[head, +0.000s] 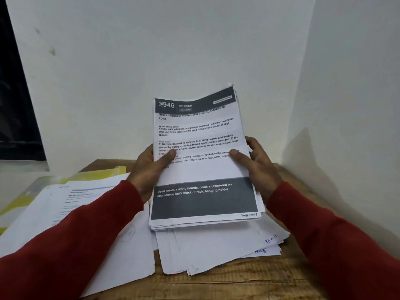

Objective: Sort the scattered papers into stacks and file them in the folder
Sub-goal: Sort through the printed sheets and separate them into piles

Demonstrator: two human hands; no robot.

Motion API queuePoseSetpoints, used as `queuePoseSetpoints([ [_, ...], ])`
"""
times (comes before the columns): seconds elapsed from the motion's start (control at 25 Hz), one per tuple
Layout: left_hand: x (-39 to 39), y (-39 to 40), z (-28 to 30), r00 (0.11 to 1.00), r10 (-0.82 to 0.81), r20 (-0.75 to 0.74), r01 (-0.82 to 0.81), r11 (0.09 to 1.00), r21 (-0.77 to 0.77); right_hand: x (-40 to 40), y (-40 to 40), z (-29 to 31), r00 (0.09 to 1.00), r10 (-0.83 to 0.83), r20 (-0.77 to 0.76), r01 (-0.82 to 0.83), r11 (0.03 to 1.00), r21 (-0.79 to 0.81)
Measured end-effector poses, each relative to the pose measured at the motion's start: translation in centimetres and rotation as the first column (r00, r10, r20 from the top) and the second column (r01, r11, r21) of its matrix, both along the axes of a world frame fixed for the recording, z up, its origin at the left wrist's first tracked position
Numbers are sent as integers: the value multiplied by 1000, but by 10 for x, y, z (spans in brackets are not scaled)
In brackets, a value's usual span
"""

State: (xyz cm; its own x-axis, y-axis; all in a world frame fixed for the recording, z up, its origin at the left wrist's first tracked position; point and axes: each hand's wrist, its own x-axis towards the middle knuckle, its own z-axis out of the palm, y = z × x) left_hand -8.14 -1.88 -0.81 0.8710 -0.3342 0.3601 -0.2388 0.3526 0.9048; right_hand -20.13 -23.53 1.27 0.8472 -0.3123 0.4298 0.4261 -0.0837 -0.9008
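A stack of printed papers (201,169) with dark header and footer bands is lifted above the wooden table (238,280), tilted toward me. My left hand (149,167) grips its left edge, thumb on the top sheet. My right hand (257,163) grips the right edge, thumb also on top. Under the stack, loose white sheets (216,250) lie fanned on the table. More papers (71,202) lie on a yellow folder (101,173) at the left.
White walls close in behind and on the right, forming a corner. A dark window (15,105) is at far left. Bare wood shows along the table's front edge.
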Motion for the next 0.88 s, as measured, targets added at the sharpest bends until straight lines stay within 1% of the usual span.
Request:
queuePoseSetpoints([
  [0.08, -5, 0, -6, 994, -89, -71, 86, 995, -43, 2, 4, -9, 999, 20, 41, -22, 999, 39],
  [0.12, -6, 0, -7, 992, -105, -75, 102, 994, -46, 1, 6, -11, 997, 35, 70, -38, 998, 46],
  [0.28, -9, -4, -13, 996, -80, -44, 77, 996, -53, -1, 8, -17, 991, 41, 125, -42, 999, 12],
  [0.44, -8, -4, -19, 999, -41, -27, 39, 998, -56, -2, 9, -21, 995, -3, 99, 6, 1000, -24],
  [0.52, -6, -3, -20, 998, -44, -37, 43, 998, -42, -2, 6, -21, 995, -48, 82, 49, 999, -8],
  [0.68, -6, -5, -22, 995, -67, -78, 66, 998, -9, 5, -7, -25, 973, -222, 70, 223, 975, -14],
  [0.76, -4, -5, -24, 996, -53, -77, 53, 999, 1, 9, -13, -28, 961, -269, 65, 266, 963, 52],
  [0.88, -4, -7, -25, 994, -67, -88, 66, 998, -13, 11, -24, -25, 925, -369, 86, 336, 904, 266],
])
